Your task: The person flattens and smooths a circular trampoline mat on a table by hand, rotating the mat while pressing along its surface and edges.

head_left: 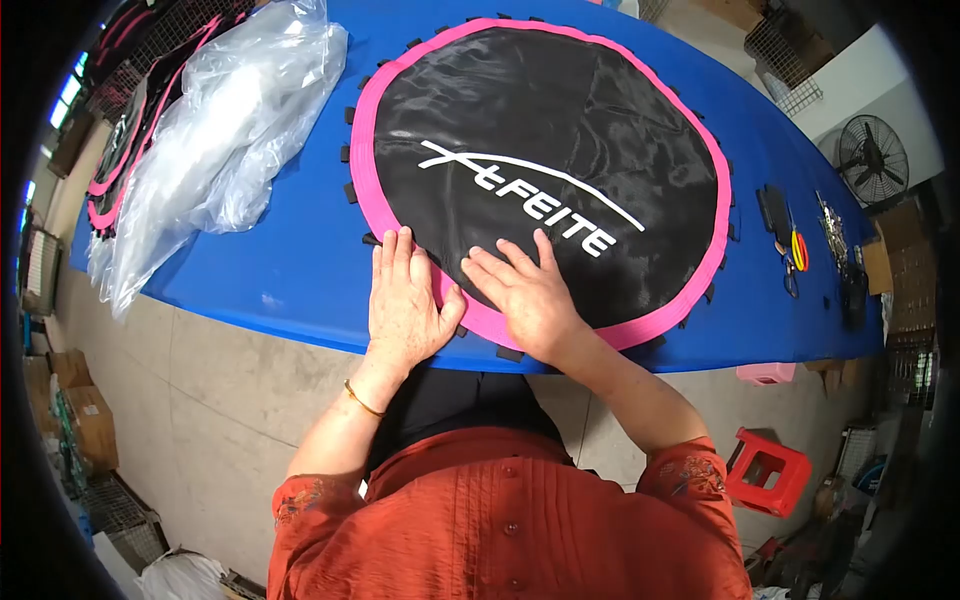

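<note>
A round black trampoline mat (480, 110) with a pink border and white "FEITE" lettering lies flat on the blue-covered table (270, 285). Short black loops stick out around its rim. My left hand (405, 305) rests flat across the pink border at the near left, fingers stretched forward. Just to its right, my right hand (525, 295) lies on the black fabric near the border, its fingers spread. Neither hand holds anything.
Clear plastic sheeting (240, 120) covers the table's left side, beside more pink-edged mats (125, 160). Scissors (790, 270) and small metal parts (832, 230) lie at the right. A red stool (768, 472) stands on the floor, and a black fan (872, 158) beyond the table.
</note>
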A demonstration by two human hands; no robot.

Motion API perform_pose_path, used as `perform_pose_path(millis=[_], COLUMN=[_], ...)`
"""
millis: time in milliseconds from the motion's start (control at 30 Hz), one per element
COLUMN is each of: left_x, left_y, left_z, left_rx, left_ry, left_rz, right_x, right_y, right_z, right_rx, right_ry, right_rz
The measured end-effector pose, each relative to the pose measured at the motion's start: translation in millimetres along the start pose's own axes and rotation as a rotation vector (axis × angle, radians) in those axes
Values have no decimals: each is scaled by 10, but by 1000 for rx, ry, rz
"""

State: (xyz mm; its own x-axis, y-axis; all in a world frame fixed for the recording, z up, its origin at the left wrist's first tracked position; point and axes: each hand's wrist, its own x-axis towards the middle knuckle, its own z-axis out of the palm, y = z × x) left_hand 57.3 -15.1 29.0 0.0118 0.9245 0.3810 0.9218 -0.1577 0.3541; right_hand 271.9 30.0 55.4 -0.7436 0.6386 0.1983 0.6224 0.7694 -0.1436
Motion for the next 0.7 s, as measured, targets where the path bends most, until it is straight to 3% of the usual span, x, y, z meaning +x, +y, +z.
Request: perform_pose_path(millis=[367,400,500,633,700], left_x=[18,14,9,2,-2], left_y=[23,23,16,7,12], left_z=[-54,-53,-45,-31,-40], left_rx=[-34,-22,-12,-17,-15], left_ry=[-30,-35,-40,-41,-45], left_rz=[-3,-8,-14,-9,-4], right_x=[608,559,393,314,309], right_y=[349,468,915,1395,1471], right_z=[68,110,181,-16,-45], right_rx=[-66,-78,-179,-194,-199], right_ry=[62,158,202,91,59], right_rz=[122,133,296,553,553])
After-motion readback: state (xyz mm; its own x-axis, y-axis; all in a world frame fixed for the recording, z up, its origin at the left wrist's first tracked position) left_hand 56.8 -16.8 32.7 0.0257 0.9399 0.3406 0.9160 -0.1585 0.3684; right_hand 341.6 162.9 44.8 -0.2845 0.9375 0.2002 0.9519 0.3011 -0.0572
